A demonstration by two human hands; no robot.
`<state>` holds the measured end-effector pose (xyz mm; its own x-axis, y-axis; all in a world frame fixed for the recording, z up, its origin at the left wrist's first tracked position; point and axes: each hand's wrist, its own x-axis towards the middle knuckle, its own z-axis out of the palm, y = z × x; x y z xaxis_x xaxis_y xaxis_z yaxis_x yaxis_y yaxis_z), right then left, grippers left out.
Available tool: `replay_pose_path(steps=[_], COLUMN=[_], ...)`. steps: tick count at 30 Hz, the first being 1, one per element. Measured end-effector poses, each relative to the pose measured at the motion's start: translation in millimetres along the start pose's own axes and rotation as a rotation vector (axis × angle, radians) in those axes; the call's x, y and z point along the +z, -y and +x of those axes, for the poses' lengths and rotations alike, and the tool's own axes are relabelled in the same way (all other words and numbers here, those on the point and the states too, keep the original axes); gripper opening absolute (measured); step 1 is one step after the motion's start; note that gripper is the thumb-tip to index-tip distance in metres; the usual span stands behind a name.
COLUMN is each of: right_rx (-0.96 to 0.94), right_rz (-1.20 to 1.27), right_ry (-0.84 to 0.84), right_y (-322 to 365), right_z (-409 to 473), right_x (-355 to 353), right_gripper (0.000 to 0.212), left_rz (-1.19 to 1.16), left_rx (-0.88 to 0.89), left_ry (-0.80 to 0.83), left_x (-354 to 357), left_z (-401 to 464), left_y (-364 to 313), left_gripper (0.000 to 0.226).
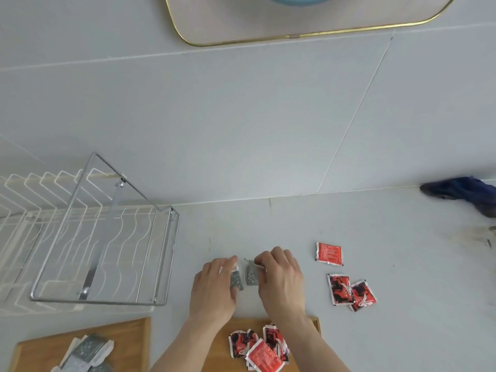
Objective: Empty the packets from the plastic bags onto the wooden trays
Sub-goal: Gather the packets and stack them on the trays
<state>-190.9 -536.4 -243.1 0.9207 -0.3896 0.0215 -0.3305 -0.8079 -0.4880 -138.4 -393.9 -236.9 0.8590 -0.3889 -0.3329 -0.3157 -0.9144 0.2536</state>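
Two grey packets lie on the white counter between my hands. My left hand (214, 284) rests on the left grey packet (236, 281), fingers curled over it. My right hand (280, 277) pinches the top of the right grey packet (251, 275). Three red packets (340, 289) lie loose on the counter to the right. The right wooden tray (314, 324) holds several red packets (259, 347), partly under my right forearm. The left wooden tray (128, 336) holds several grey packets (86, 353). No plastic bag is visible.
A chrome and white wire dish rack (102, 237) stands at the left. A dark blue cloth (467, 193) lies at the far right by the wall. A gold-rimmed mirror (308, 20) hangs on the tiled wall above.
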Motion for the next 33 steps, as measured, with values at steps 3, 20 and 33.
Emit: replay_pose_path(steps=[3, 20, 33], right_rx=[-0.117, 0.088, 0.530], right_rz=[-0.135, -0.112, 0.547], right_ry=[0.219, 0.237, 0.243], right_y=[-4.5, -2.8, 57.8], right_z=[-4.5, -23.2, -37.8], right_x=[7.5, 16.4, 3.7], right_gripper=[0.022, 0.064, 0.011], left_rz=[0.016, -0.380, -0.730], left_rx=[-0.047, -0.260, -0.391], left_ry=[-0.012, -0.024, -0.082], left_x=[0.1, -0.9, -40.1], left_z=[4.0, -30.9, -97.3], left_y=[-1.2, 19.2, 98.9], left_gripper=[0.064, 0.012, 0.015])
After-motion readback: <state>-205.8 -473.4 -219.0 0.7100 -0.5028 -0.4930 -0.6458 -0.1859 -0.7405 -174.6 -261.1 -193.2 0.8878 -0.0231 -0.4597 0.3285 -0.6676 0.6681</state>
